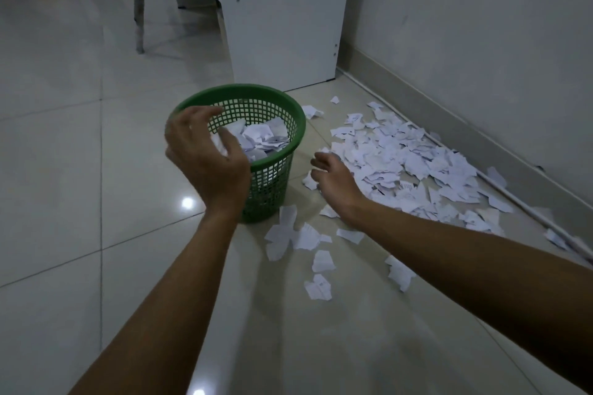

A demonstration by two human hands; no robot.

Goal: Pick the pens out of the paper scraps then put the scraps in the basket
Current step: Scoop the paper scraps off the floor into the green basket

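Nearest me, loose scraps [316,253] lie on the floor [64,170] between my forearms. My left hand [205,154] hovers over the near rim of the green basket [282,112], fingers curled; whether it pinches paper I cannot tell. My right hand [333,179], fingers loose, reaches right of the basket at the scrap pile [417,170], which stretches along the wall [481,42], near-right to far-left.
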